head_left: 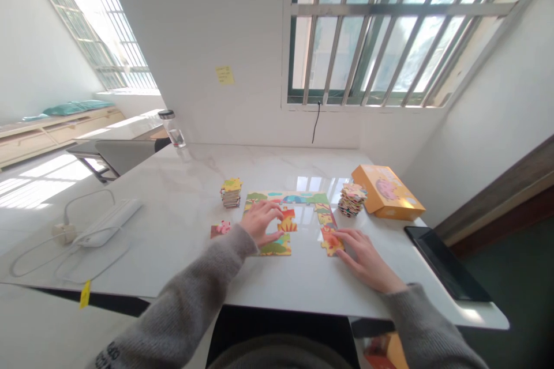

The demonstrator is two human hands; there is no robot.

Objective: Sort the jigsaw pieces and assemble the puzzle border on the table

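Several jigsaw pieces form a partly joined puzzle (298,198) on the white table, with bare tabletop showing in its middle. My left hand (262,223) reaches over its left side, thumb and fingers apart around an orange and yellow piece (287,222); whether it touches that piece is hard to tell. At the lower right corner of the puzzle, my right hand (362,256) rests with spread fingertips at the edge of an orange piece (330,241). A loose piece with a pink figure (220,229) lies left of my left hand.
Stacks of pieces stand behind left (231,193) and right (352,200). An orange box (392,191) and a black tablet-like object (445,263) lie at the right. On the left are a power strip (111,223) with cables and a glass bottle (173,130).
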